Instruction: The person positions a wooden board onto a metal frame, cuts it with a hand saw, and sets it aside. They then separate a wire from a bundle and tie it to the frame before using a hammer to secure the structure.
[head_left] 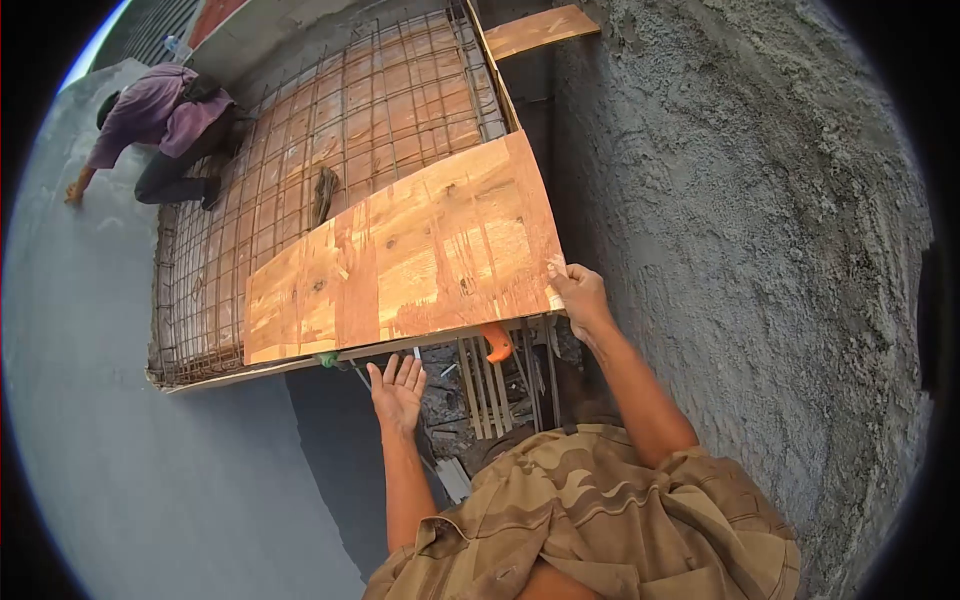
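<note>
A long plywood board (pixel 410 255) lies slanting over the near side of a rebar grid (pixel 390 105). At the board's right corner, my right hand (pixel 580 295) grips its edge, thumb and fingers closed on it. My left hand (pixel 398 392) is just below the board's near edge, palm up, fingers spread, holding nothing. Between the two hands, an orange curved handle (pixel 496 343) sticks out from under the board. Something green (pixel 327 359) shows at the same edge, left of my left hand.
A person in a purple shirt (pixel 165 110) crouches at the grid's far left, one hand on the smooth grey wall (pixel 90 250). Rough cement wall (pixel 740 230) rises on the right. Another plank (pixel 540 31) juts out at the top. Wooden strips (pixel 483 390) lie far below.
</note>
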